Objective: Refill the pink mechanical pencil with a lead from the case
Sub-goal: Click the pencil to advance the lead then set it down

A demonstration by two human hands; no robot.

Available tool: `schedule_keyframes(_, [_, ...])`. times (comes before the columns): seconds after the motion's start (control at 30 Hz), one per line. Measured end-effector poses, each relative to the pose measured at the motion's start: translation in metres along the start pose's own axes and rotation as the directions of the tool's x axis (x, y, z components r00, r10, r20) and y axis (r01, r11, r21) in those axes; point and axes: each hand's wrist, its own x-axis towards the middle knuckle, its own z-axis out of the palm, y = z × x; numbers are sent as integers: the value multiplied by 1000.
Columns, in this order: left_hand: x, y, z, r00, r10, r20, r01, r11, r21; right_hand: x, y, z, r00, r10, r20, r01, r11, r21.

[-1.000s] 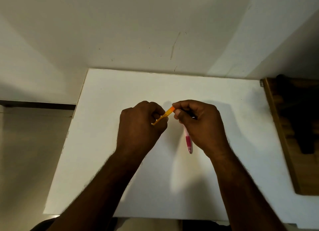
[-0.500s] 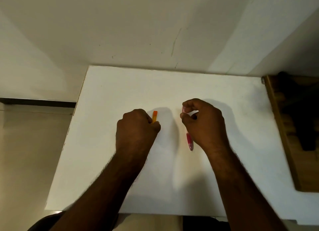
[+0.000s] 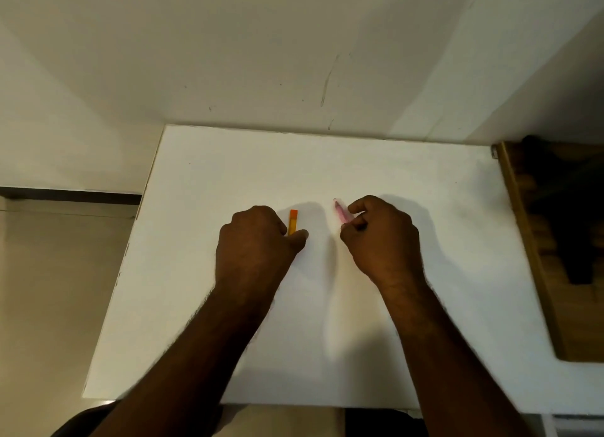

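The orange lead case (image 3: 293,222) lies low over the white table (image 3: 408,322), pointing away from me. Its near end sits between the thumb and fingers of my left hand (image 3: 258,247), which is curled into a fist. My right hand (image 3: 379,237) is closed around the pink mechanical pencil (image 3: 341,211). Only one blurred pink end pokes out up and to the left of the fingers; the rest is hidden in the hand. The two hands are a short gap apart. No loose lead can be made out.
A wooden board (image 3: 523,240) with a dark object (image 3: 565,214) on it adjoins the table's right side. A white wall (image 3: 294,60) rises right behind the table's far edge. The table's left edge drops to the floor.
The hands have come apart and lowered toward the table. The lead case now points away from me. The pencil, which hung below my right hand, now sticks out above its fingers.
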Motion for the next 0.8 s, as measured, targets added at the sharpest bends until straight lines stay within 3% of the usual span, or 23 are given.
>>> schedule_keyframes(0.07, [-1, 1, -2, 1000, 10, -27, -10, 1000, -26, 1, -3, -1, 998, 43, 46, -52, 970, 237])
schedule_keyframes(0.13, [-2, 3, -5, 998, 24, -65, -28, 998, -62, 2, -9, -4, 990, 81, 115, -129, 842, 524])
schedule_keyframes(0.23, [-4, 7, -8, 993, 32, -114, -46, 991, -124, 4, -15, -13, 970, 79, 230, -241, 443, 863])
schedule_keyframes(0.33, [-6, 9, -10, 986, 66, -152, -94, 979, -180, 5, -17, -21, 953, 7, 304, -304, 60, 951])
schedule_keyframes(0.4, [-7, 9, -11, 984, 75, -164, -114, 964, -241, 5, -17, -26, 944, -80, 319, -326, -109, 939])
schedule_keyframes(0.57, [-6, 11, -11, 979, 95, -183, -152, 931, -333, 5, -15, -32, 922, -243, 301, -353, -211, 912])
schedule_keyframes(0.8, [-6, 10, -5, 978, 129, -164, -180, 918, -354, 4, -22, -33, 956, -170, 240, -276, -235, 932])
